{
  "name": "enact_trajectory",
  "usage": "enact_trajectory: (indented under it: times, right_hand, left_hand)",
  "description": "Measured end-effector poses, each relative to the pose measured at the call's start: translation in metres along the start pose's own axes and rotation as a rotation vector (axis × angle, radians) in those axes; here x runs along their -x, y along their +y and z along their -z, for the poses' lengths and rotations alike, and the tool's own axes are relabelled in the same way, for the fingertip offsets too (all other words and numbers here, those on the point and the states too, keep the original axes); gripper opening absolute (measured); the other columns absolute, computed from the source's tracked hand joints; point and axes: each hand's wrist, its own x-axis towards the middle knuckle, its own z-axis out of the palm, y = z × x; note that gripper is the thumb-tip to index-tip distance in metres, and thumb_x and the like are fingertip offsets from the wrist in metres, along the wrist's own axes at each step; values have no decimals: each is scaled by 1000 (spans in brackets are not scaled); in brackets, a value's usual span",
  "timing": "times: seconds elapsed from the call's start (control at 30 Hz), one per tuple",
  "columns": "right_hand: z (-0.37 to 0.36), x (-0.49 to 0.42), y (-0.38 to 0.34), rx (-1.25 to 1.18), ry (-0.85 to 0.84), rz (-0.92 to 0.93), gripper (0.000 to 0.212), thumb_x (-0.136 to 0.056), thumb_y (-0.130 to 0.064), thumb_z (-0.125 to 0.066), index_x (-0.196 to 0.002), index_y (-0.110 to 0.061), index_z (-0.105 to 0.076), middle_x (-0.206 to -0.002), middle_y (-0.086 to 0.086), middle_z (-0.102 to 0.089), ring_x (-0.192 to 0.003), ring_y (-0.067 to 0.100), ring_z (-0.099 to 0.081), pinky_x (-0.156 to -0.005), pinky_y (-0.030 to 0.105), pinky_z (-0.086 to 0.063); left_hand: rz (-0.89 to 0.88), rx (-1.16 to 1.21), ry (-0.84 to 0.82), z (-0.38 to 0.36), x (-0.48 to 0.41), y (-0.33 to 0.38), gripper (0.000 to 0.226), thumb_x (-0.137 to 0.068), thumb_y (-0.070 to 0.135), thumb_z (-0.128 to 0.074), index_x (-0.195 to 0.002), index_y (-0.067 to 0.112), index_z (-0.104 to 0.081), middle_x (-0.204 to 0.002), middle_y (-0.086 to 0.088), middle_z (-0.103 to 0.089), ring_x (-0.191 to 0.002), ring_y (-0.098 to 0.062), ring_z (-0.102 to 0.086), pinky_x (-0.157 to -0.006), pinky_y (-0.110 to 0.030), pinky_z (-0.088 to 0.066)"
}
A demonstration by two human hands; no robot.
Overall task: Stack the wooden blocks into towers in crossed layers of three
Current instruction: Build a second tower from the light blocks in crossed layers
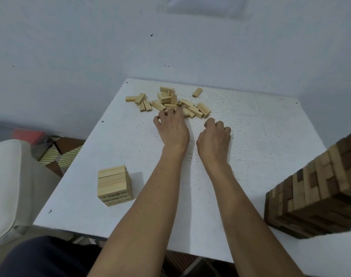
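My left hand (pixel 171 130): fingers bent, tips at pale rectangular wooden blocks (pixel 170 102); grip unclear. My right hand (pixel 214 140): curled on speckled white table (pixel 250 136), contents hidden.

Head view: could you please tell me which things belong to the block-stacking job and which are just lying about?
Job: loose pale blocks, short pale tower, tall two-tone tower, white table, left hand at the pile, right hand beside it.
Lying about: pale seat, patterned item, red object, all left of the table.
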Motion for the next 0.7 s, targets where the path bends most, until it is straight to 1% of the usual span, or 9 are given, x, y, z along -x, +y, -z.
enact_trajectory:
  times: [0.1,0.2,0.27,0.33,0.37,0.47,0.6,0.7]
  right_hand:
    - [2,5,2,-42,-4,-7,27,-96,-1,-44,-121,-5,-55,-111,17,-56,-102,32,-46,-74,33,-33]
    - [5,12,2,-107,-1,-12,21,-95,2,-46,-113,-4,-55,-107,17,-55,-94,27,-44,-73,33,-36]
    - [6,17,3,-150,5,-23,19,-95,3,-46,-110,-4,-56,-104,16,-55,-88,22,-39,-70,30,-32]
    - [9,24,5,-185,10,-20,19,-95,3,-46,-109,-4,-57,-104,16,-56,-88,21,-41,-68,28,-29]
    - [11,29,5,-198,7,-13,19,-96,2,-46,-110,-3,-57,-105,15,-56,-89,23,-44,-68,28,-28]
    - [17,45,10,-214,13,18,18,-96,2,-47,-108,-1,-60,-107,16,-55,-89,27,-52,-67,27,-32]
    - [25,73,19,-214,52,62,15,-94,3,-50,-100,1,-63,-98,15,-57,-78,21,-47,-65,26,-29]
    - [33,94,26,-207,39,67,12,-94,1,-52,-95,1,-63,-93,14,-57,-78,23,-47,-65,29,-31]
  left_hand:
    - [3,-37,4,3,3,0,47,-90,-3,-40,-128,19,-58,-125,-9,-58,-123,-35,-41,-105,-45,-22]
    - [8,-41,-28,9,9,1,48,-91,-3,-38,-129,19,-56,-123,-10,-56,-119,-34,-44,-103,-43,-24]
    - [4,-11,-58,13,16,1,45,-92,-2,-38,-128,18,-56,-119,-10,-56,-111,-32,-50,-93,-40,-27]
    - [-3,32,-90,18,25,1,40,-93,1,-39,-126,16,-56,-116,-9,-56,-106,-30,-52,-83,-37,-25]
    - [-3,57,-110,21,30,1,39,-94,3,-40,-126,17,-57,-116,-9,-56,-106,-30,-53,-83,-36,-26]
    - [-15,129,-154,28,49,-2,35,-96,10,-44,-127,18,-58,-116,-7,-59,-105,-29,-57,-85,-39,-35]
    - [-83,260,-186,39,85,-4,40,-97,19,-47,-136,24,-54,-117,-7,-62,-105,-28,-59,-86,-42,-46]
    - [-130,286,-200,49,110,-3,37,-97,24,-49,-133,26,-58,-111,-6,-63,-100,-27,-60,-82,-40,-48]
